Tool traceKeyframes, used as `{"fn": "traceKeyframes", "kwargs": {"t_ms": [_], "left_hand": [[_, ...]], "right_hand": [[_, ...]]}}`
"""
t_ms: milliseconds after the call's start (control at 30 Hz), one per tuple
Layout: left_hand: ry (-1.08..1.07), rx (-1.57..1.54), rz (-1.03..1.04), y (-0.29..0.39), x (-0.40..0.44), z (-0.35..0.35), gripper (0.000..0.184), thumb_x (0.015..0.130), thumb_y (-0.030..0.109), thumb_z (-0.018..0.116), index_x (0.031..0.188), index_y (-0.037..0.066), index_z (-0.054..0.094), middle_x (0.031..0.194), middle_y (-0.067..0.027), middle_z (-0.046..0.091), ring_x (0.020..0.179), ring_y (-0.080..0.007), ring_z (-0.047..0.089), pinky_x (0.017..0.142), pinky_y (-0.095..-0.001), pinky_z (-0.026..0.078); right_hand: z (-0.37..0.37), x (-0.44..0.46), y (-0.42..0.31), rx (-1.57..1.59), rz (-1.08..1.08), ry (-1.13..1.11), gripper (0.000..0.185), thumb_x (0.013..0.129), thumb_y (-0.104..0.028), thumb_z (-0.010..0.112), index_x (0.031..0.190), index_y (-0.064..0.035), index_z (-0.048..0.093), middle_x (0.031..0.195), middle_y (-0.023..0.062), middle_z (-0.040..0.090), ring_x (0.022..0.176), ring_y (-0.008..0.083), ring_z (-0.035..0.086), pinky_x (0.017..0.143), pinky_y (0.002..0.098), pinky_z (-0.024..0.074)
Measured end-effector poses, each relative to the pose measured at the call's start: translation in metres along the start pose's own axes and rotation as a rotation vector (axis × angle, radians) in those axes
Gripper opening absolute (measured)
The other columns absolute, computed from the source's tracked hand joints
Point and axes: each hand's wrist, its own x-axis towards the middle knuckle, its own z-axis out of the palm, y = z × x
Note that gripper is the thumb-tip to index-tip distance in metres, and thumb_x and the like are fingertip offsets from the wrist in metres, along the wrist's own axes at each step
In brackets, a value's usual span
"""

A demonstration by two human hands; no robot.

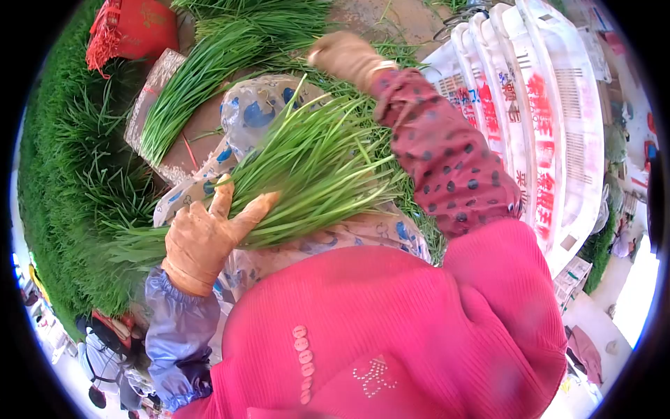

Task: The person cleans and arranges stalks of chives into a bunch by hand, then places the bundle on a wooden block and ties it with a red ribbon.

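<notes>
A loose bundle of long green chives (314, 174) lies across my lap, its pale stem ends pointing up and to the right. My left hand (202, 241), in a tan glove, grips the bundle from the lower left, with the thumb and one finger stretched over the leaves. Above the bundle is my gloved right hand (345, 59), beside another heap of chives (258, 35). Motion smears its fingers, so whether it holds anything is unclear. A patterned plastic apron (255, 112) covers my lap under the bundle.
Stacked white plastic crates (565, 140) with red lettering stand on the right. A large mass of green chives (63, 181) fills the left side. At the upper left are a red cushion-like item (143, 28) and a patterned board (174, 66). Loose stalks litter the ground.
</notes>
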Motion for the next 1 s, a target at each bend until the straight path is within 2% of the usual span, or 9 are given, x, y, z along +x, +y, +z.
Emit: {"fn": "traceKeyframes", "kwargs": {"t_ms": [100,300,433,567,633,700,767,867,1000], "left_hand": [[0.021,-0.052,-0.026,-0.001,-0.009,0.007,0.070,0.078,0.007,0.058,0.130,0.053,0.048,0.117,-0.0036,0.059,0.052,-0.0142,0.045,0.045,-0.0276,0.043],[0.135,-0.084,-0.076,0.005,-0.009,0.025,0.064,0.078,0.009,0.060,0.126,0.050,0.052,0.115,-0.0079,0.062,0.049,-0.0164,0.047,0.045,-0.0285,0.045],[0.107,-0.108,-0.109,-0.003,-0.007,0.019,0.060,0.078,0.010,0.061,0.125,0.046,0.055,0.115,-0.0110,0.062,0.053,-0.0218,0.056,0.047,-0.0319,0.049],[0.011,-0.563,-0.292,-0.010,-0.003,0.003,0.058,0.082,0.011,0.060,0.133,0.037,0.054,0.120,-0.0196,0.062,0.086,-0.0348,0.069,0.063,-0.0376,0.056],[0.084,-0.704,-0.269,-0.008,-0.002,0.012,0.059,0.082,0.016,0.063,0.137,0.034,0.051,0.116,-0.0198,0.064,0.088,-0.0355,0.068,0.065,-0.0375,0.056],[0.084,-0.702,-0.224,-0.008,-0.001,0.012,0.056,0.083,0.020,0.064,0.137,0.030,0.052,0.115,-0.0183,0.065,0.091,-0.0351,0.067,0.069,-0.0371,0.056],[-0.062,-0.993,-0.255,-0.008,0.001,0.007,0.057,0.084,0.016,0.066,0.138,0.026,0.052,0.115,-0.0172,0.065,0.093,-0.0331,0.067,0.074,-0.0355,0.055],[-0.064,-1.243,-0.245,-0.012,-0.009,0.026,0.060,0.081,0.002,0.065,0.138,0.013,0.051,0.116,-0.0162,0.066,0.100,-0.0270,0.067,0.086,-0.0316,0.051],[-0.099,-1.259,-0.195,-0.025,-0.023,0.037,0.060,0.078,-0.006,0.063,0.136,0.005,0.052,0.121,-0.0164,0.064,0.109,-0.0248,0.064,0.093,-0.0302,0.046]], "right_hand": [[-0.039,-0.012,0.056,0.659,0.300,0.040,0.028,0.088,-0.014,0.061,0.114,-0.0046,0.066,0.077,0.0048,0.066,0.061,0.0093,0.056,0.050,0.0244,0.0456],[-0.047,-0.103,0.007,0.533,-0.035,-0.496,0.084,0.081,-0.015,0.070,0.149,-0.0049,0.022,0.126,0.0234,0.055,0.096,0.0232,0.060,0.081,0.0337,0.0522],[-0.026,-0.104,-0.001,0.771,-0.002,-0.255,0.078,0.076,-0.001,0.066,0.146,-0.0061,0.032,0.110,0.0099,0.062,0.091,0.0150,0.060,0.083,0.0282,0.0503],[-0.052,-0.116,-0.032,0.958,-0.301,-0.042,0.058,0.079,0.001,0.054,0.136,-0.0084,0.048,0.098,0.0053,0.065,0.079,0.0136,0.061,0.068,0.0257,0.0485],[-0.052,-0.113,-0.036,0.918,-0.371,-0.018,0.051,0.083,0.001,0.050,0.133,-0.0097,0.050,0.092,0.0067,0.067,0.073,0.0143,0.062,0.065,0.0282,0.0489],[-0.047,-0.106,-0.028,0.059,-0.363,0.214,0.042,0.085,-0.004,0.045,0.126,-0.0092,0.055,0.082,0.0030,0.064,0.070,0.0107,0.059,0.061,0.0263,0.0463],[-0.039,-0.096,-0.012,-0.107,-0.497,0.352,0.031,0.086,-0.008,0.046,0.115,-0.0063,0.058,0.074,0.0035,0.062,0.060,0.0111,0.054,0.057,0.0257,0.0439],[-0.076,-0.107,-0.023,1.009,-0.010,0.048,0.024,0.089,-0.013,0.048,0.108,-0.0030,0.060,0.074,0.0001,0.060,0.062,0.0107,0.054,0.057,0.0263,0.0444],[-0.100,-0.089,0.013,1.360,-0.145,0.186,0.021,0.091,-0.012,0.049,0.107,-0.0048,0.062,0.075,-0.0011,0.060,0.055,0.0051,0.043,0.051,0.0205,0.0414]]}}
